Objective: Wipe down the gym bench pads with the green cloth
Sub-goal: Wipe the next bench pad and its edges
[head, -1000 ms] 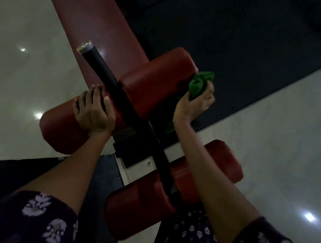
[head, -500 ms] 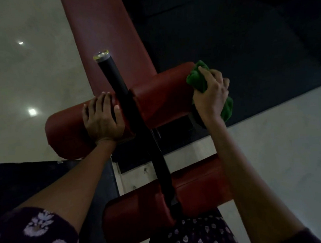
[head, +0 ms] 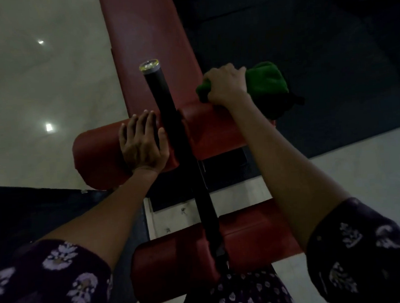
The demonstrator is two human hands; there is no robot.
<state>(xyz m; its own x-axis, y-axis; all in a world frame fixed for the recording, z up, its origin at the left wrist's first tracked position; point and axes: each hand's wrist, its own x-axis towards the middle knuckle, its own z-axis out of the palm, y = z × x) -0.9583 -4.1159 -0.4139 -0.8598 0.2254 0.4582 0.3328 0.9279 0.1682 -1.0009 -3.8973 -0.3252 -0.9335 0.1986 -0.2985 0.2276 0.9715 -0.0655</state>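
Cloth on upper roller pad, right side

Right hand (head: 225, 85) grips the bunched green cloth (head: 268, 81), fingers curled round it, pressing it on the top far edge of the upper roller pad (head: 214, 129), right of the black post (head: 166, 111). Part of the cloth hangs past the pad's right end. Left hand (head: 141, 143) lies flat on the left half of the same pad, fingers straight and slightly spread, holding nothing, thumb just beside the post. Long red bench pad (head: 145, 44) runs away behind. Lower roller pad (head: 178, 265) sits near the person's body.
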